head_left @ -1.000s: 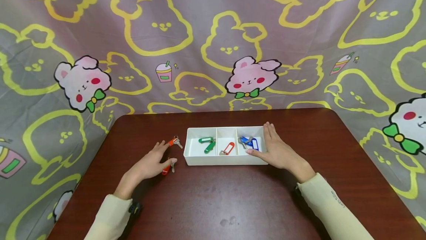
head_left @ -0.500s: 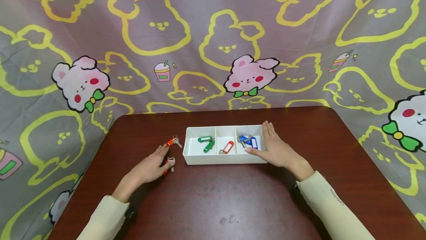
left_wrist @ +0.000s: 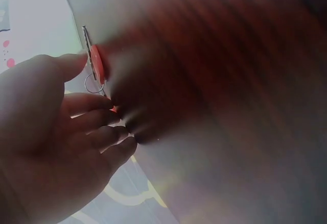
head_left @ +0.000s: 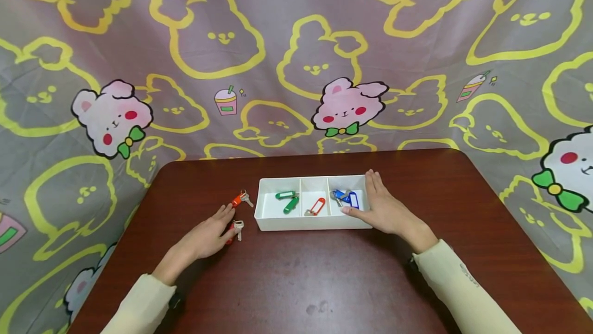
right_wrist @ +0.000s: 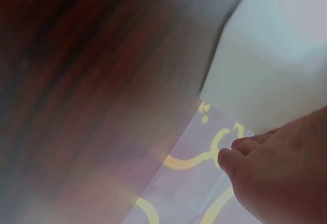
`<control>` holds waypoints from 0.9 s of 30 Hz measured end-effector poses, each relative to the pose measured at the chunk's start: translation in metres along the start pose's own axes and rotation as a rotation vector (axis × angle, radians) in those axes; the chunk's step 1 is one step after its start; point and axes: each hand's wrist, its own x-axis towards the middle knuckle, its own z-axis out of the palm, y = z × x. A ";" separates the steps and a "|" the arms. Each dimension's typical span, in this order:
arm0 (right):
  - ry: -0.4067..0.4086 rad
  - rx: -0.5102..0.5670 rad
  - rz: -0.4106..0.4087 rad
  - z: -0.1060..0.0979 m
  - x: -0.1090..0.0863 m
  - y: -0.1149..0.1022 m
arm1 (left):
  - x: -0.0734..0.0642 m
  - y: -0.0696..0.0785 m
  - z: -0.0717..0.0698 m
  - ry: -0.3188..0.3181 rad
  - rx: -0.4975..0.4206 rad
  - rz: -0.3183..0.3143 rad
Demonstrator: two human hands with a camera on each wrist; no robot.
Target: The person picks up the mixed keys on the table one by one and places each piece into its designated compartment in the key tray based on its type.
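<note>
A white three-compartment tray (head_left: 296, 225) stands on the table, with my right hand (head_left: 391, 213) resting along its right end, fingers straight and thumb at the front rim. Green-tagged keys (head_left: 291, 204) lie in the left compartment, a red-tagged key (head_left: 317, 205) in the middle, blue-tagged keys (head_left: 353, 200) in the right. Left of the tray, my left hand (head_left: 204, 239) reaches low over the table, fingers extended. Its thumb is at the nearer red-tagged key (left_wrist: 98, 63); whether it touches is unclear. Its fingertips are beside the farther orange-tagged key (head_left: 238, 199).
The brown table (head_left: 296, 282) has rounded far corners. Behind and along its sides hangs a patterned curtain (head_left: 278, 66) with yellow outlines and cartoon faces. The tray's wall (right_wrist: 271, 60) fills the upper right of the right wrist view.
My left hand has drawn back slightly to the left and toward me, so more of the nearer key shows beside the thumb. The right hand stays at the tray's end.
</note>
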 end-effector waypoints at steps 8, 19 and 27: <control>-0.006 -0.003 0.008 0.001 0.000 0.000 | 0.001 -0.002 -0.002 0.026 0.022 0.034; -0.018 -0.005 0.015 0.002 0.000 0.000 | 0.000 -0.007 -0.004 0.078 0.071 0.085; -0.018 0.003 0.019 -0.001 -0.001 -0.001 | 0.003 -0.010 -0.005 0.102 0.091 0.124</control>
